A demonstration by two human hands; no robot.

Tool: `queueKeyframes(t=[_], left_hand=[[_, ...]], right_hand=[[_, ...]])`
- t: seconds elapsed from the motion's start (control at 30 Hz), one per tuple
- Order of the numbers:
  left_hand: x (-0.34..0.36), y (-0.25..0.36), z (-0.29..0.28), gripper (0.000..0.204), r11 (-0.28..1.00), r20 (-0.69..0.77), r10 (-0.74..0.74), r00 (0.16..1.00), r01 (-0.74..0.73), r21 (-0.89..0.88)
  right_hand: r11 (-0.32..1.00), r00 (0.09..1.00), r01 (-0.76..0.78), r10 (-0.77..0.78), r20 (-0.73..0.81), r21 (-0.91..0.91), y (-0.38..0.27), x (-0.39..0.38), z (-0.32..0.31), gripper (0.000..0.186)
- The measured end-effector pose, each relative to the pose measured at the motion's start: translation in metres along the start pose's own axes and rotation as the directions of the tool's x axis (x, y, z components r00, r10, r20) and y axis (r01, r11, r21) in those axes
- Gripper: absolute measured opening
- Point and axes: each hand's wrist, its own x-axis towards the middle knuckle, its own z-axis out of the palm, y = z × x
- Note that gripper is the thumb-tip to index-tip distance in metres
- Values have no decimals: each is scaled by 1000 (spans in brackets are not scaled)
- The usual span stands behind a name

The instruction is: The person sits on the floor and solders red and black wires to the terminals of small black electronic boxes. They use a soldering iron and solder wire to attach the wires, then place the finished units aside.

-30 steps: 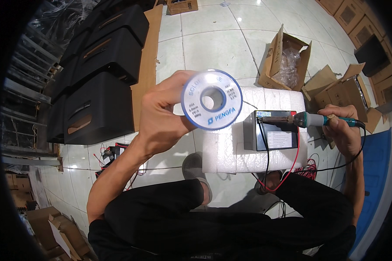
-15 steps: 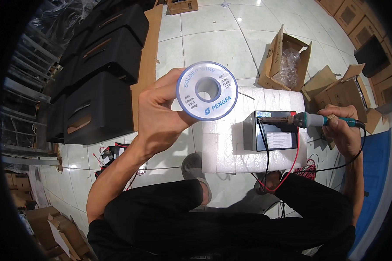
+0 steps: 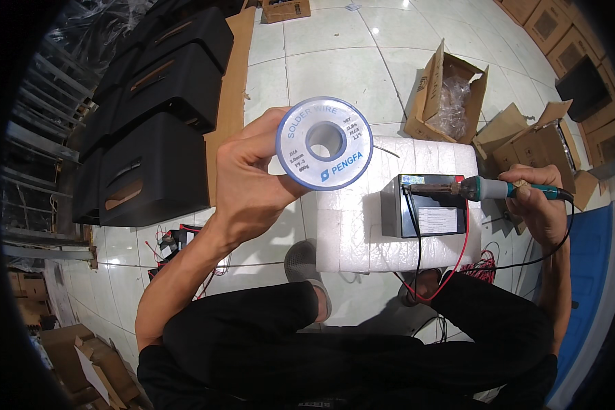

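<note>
My left hand [image 3: 253, 181] grips a spool of solder wire [image 3: 345, 164], its round labelled face toward me. A short end of solder [image 3: 387, 151] sticks out from the spool's right side. In my right hand [image 3: 541, 208] is a soldering iron [image 3: 488, 188] with a teal and white handle, held level and pointing left. Its tip meets the black wire's end at the upper left corner of a dark box-shaped battery [image 3: 390, 208]. A black wire [image 3: 418, 253] and a red wire [image 3: 466, 239] run from the battery's top toward my feet.
The battery rests on a white foam block [image 3: 352, 239] between my feet. Black cases [image 3: 157, 171] are stacked at left. Open cardboard boxes [image 3: 427, 96] stand beyond the block and at right. A blue panel [image 3: 584, 273] lies at far right. Coiled red wire [image 3: 484, 268] sits by my right foot.
</note>
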Motion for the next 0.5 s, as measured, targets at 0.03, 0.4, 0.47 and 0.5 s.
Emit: queueKeyframes(t=[0.03, 0.4, 0.47, 0.5], left_hand=[[0, 0, 0, 33, 1000, 2, 1, 1000, -1, 0], [-7, 5, 1, 34, 1000, 10, -5, 1000, 5, 20], [-8, 5, 1, 33, 1000, 9, -14, 1000, 14, 10], [-8, 5, 1, 33, 1000, 8, -18, 1000, 18, 5]], right_hand=[[1000, 1000, 8, -8, 10, 16, 0, 0, 0, 36], [1000, 1000, -13, 13, 18, -9, -1, -6, 1, 36], [1000, 1000, -12, 13, 16, -10, -1, -7, 1, 36], [1000, 1000, -11, 12, 13, -12, -1, -7, 1, 36]])
